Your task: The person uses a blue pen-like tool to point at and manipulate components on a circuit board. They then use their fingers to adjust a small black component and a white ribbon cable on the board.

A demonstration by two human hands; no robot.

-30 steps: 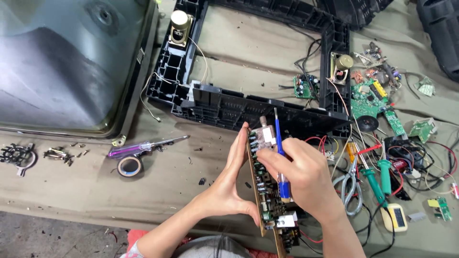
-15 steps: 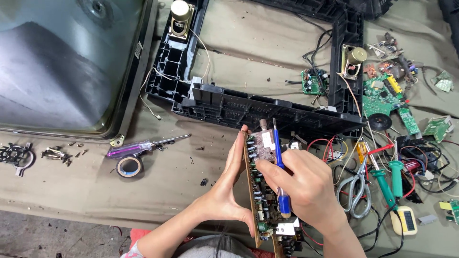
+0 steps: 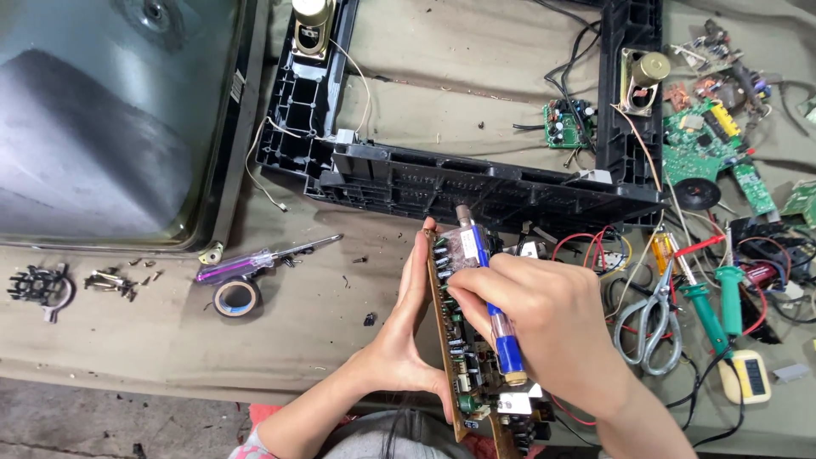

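both hands work one circuit board (image 3: 457, 340) held on edge over the cloth: left hand (image 3: 399, 340) braces it, right hand (image 3: 544, 331) fingers clamp a blue-handled screwdriver (image 3: 493, 314); a slip could gouge components.

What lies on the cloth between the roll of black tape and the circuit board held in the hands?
In the head view, only bare cloth with one small dark scrap lies between the tape roll and the circuit board, besides the left hand.

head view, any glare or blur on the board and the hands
Head view: even, soft light, sharp focus; circuit board, left hand and right hand crisp, no blur; faint reflections only on the grey glass tube; shadows weak.
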